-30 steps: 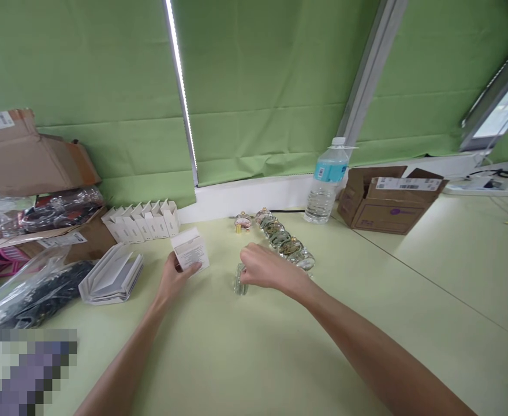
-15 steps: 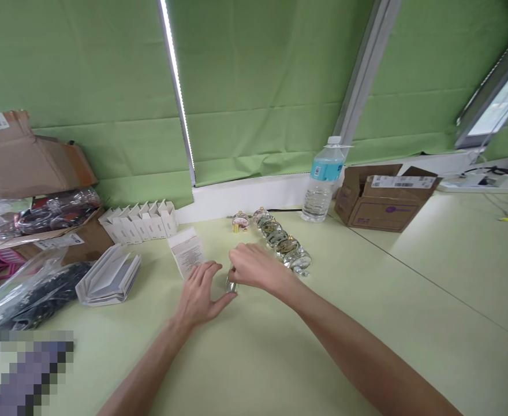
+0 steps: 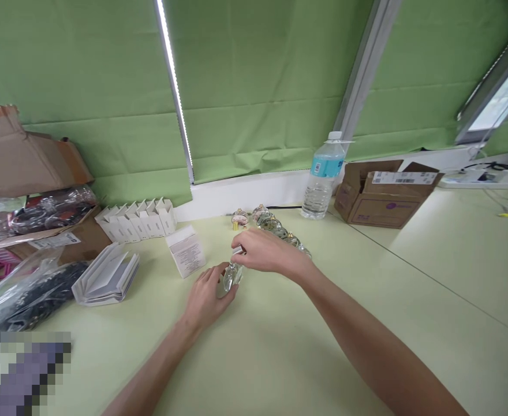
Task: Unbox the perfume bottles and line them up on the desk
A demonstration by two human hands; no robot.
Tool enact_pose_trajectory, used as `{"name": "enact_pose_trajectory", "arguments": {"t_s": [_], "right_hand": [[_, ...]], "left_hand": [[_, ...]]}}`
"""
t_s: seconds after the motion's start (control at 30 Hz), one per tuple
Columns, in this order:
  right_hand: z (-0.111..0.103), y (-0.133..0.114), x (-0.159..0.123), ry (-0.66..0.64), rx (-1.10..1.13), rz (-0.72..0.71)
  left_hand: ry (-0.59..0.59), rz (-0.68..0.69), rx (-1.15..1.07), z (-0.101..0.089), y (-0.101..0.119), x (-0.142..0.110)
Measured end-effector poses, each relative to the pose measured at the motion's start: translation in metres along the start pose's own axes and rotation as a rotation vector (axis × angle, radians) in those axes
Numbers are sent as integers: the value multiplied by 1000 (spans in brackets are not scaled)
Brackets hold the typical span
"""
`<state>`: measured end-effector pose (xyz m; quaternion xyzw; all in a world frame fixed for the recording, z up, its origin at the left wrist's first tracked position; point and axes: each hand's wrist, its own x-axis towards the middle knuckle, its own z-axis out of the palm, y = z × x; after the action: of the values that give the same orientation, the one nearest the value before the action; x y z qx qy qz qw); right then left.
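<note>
Two hands now held the glass bottle (image 3: 232, 277) above the bench (image 3: 306, 346): the left hand (image 3: 205, 299), having released the white box (image 3: 186, 251), cupped it, while the right hand (image 3: 269, 251) pinched its top.

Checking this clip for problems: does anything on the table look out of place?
A small gold-coloured piece sits loose at the end of the row of glass bottles. A white carton also lies alone, away from the row of upright white cartons, so both stand out from the neat lines.
</note>
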<state>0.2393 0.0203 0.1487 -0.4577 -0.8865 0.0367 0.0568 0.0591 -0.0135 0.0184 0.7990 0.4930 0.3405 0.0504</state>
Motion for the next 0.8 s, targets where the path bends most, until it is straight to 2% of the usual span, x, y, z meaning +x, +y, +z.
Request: {"name": "enact_pose_trajectory", "arguments": {"t_s": [0.1, 0.2, 0.5, 0.67, 0.8], "right_hand": [[-7, 6, -7, -16, 76, 102], [-2, 6, -11, -121, 65, 150], [49, -15, -7, -291, 11, -28], [60, -19, -5, -309, 17, -40], [60, -16, -4, -316, 23, -43]], "left_hand": [[0, -31, -43, -2, -3, 1], [1, -93, -65, -2, -8, 1], [27, -194, -185, -2, -15, 1], [-13, -222, -244, -3, -18, 3], [-22, -215, -264, -2, -21, 3]]}}
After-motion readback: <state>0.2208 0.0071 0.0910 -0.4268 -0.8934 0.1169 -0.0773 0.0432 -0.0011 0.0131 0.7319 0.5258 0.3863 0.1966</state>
